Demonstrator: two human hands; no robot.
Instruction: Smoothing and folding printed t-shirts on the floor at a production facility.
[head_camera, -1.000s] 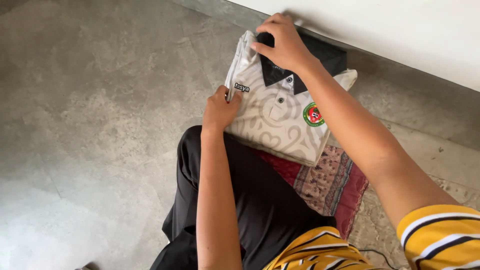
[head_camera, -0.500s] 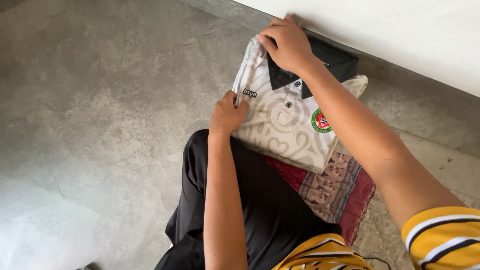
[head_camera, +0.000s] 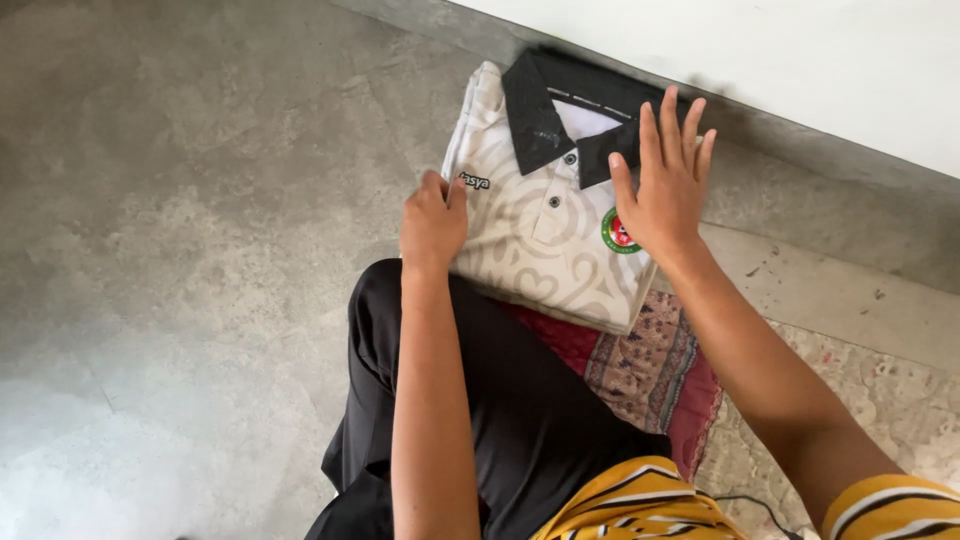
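on the floor at 12 o'clock lies the folded shirt (head_camera: 545, 215), over a red cloth (head_camera: 655, 375). left hand (head_camera: 433, 222) pinches its edge at 9 o'clock; right hand (head_camera: 665, 185) rests flat, fingers spread, at 3 o'clock.

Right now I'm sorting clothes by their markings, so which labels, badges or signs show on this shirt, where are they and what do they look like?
Round badge: on the folded cream polo shirt, at the chest beside the right hand; circular, green ring, red and white centre.
Small dark logo: on the shirt's opposite chest side, by the left hand; short black lettering on cream cloth.
No packages, screens or wall signs in view.
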